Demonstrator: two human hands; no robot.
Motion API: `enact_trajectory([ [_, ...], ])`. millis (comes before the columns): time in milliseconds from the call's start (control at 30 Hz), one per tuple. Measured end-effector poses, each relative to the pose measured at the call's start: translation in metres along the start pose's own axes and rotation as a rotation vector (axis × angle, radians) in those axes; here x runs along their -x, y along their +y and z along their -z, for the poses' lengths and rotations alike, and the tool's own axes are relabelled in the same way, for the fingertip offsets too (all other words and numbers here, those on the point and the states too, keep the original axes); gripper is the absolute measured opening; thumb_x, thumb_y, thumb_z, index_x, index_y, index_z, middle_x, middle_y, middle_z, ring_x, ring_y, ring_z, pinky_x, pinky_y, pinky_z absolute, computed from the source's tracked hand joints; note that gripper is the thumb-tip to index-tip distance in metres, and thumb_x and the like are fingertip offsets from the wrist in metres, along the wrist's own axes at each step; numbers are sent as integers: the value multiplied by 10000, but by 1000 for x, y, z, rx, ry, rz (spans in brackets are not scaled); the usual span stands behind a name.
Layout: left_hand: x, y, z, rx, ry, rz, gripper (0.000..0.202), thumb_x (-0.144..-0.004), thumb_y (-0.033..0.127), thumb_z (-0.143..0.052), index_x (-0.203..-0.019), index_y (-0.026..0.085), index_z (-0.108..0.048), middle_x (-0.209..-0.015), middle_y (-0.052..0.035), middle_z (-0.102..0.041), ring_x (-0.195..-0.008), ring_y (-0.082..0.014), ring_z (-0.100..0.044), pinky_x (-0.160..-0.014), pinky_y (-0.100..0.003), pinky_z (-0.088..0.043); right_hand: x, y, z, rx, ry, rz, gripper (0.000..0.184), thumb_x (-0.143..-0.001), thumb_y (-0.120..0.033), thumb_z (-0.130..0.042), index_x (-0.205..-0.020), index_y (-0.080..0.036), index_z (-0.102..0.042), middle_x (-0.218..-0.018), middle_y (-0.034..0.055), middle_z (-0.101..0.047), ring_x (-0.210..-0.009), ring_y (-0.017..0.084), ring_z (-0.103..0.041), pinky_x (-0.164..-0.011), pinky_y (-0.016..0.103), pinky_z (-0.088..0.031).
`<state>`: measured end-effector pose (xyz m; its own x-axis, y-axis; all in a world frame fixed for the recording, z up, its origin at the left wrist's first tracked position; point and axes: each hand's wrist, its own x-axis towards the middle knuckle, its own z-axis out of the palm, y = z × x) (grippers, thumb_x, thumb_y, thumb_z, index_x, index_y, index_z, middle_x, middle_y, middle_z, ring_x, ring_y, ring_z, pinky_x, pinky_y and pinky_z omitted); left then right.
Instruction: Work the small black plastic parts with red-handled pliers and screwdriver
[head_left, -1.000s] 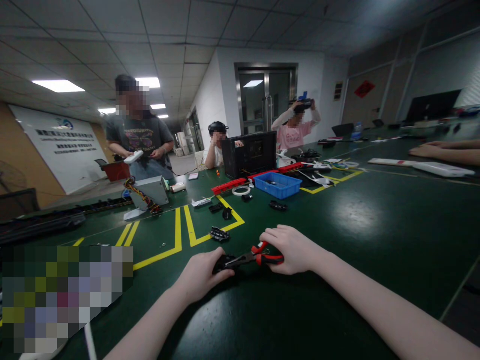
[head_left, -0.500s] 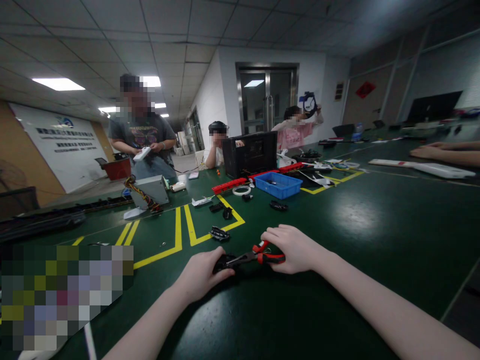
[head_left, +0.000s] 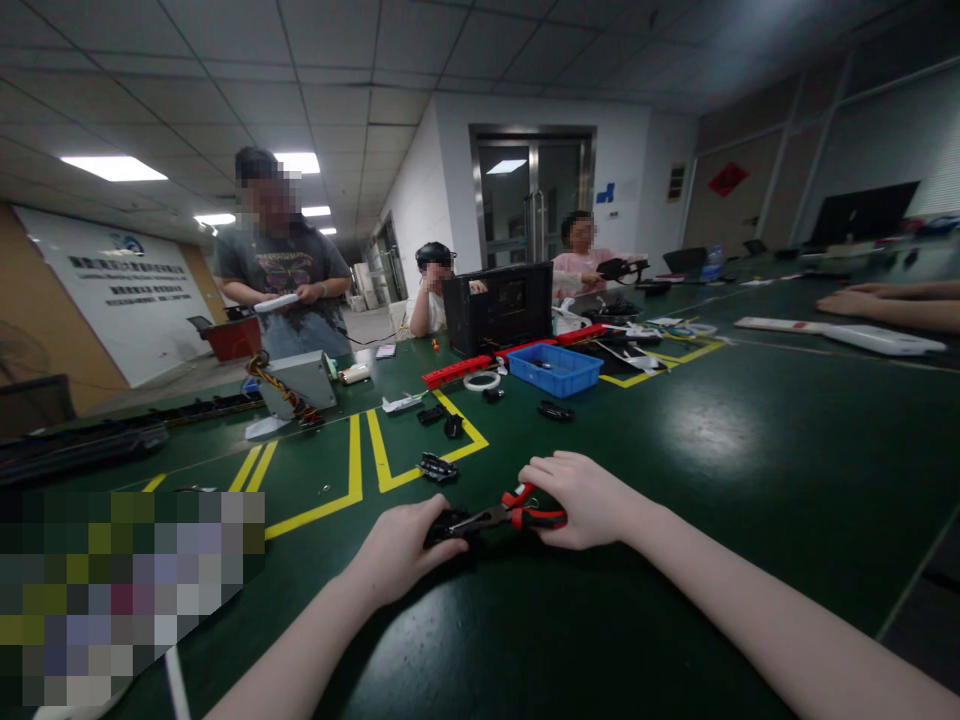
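My right hand (head_left: 589,500) is closed around the red-and-black handles of a pair of long-nose pliers (head_left: 491,518). Its jaws point left and meet a small black plastic part (head_left: 444,528). My left hand (head_left: 401,550) grips that part between thumb and fingers, low over the green table; the fingers cover much of it, so its exact kind does not show. Just beyond my left hand lies another black plastic piece (head_left: 437,467), on the yellow tape line.
Ahead stand a blue bin (head_left: 555,372), a red strip (head_left: 454,373) and a black computer case (head_left: 502,312). A metal power supply (head_left: 296,385) with cables sits at left, a white device (head_left: 862,336) at right. People are across the table; someone's hands (head_left: 862,300) rest at far right.
My hands, the pliers and the black part keep almost the same position. Across the table, the person in pink has lowered a black headset-like object from head height.
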<state>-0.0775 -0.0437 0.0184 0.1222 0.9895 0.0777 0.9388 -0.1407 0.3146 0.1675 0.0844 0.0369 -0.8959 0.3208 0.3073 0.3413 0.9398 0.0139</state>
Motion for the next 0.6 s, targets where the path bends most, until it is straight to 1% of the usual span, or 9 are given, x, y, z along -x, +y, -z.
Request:
enact_trajectory([
  [133, 0, 1, 1, -1, -5, 9, 290, -885, 477, -508, -990, 211, -553, -893, -43, -665, -808, -223, -619, -682, -276, -408, 0, 0, 1, 3, -4, -3, 379, -675, -414, -682, -956, -179, -584, -906, 58, -615, -765, 185, -569, -716, 303, -404],
  [400, 0, 2, 2, -2, -4, -16, 282, -891, 474, -500, -990, 214, -547, -924, -46, -666, -836, -229, -622, -688, -282, -412, 0, 2, 2, 25, 13, 20, 340, -681, -394, -669, -933, -182, -582, -881, 55, -604, -743, 178, -556, -700, 297, -389],
  [600, 0, 1, 2, 2, -10, -7, 295, -886, 478, -506, -1001, 211, -559, -908, -40, -660, -822, -225, -617, -673, -280, -415, 0, 3, 1, 32, 35, 32, 362, -683, -395, -669, -960, -178, -585, -893, 58, -605, -755, 182, -555, -709, 304, -390],
])
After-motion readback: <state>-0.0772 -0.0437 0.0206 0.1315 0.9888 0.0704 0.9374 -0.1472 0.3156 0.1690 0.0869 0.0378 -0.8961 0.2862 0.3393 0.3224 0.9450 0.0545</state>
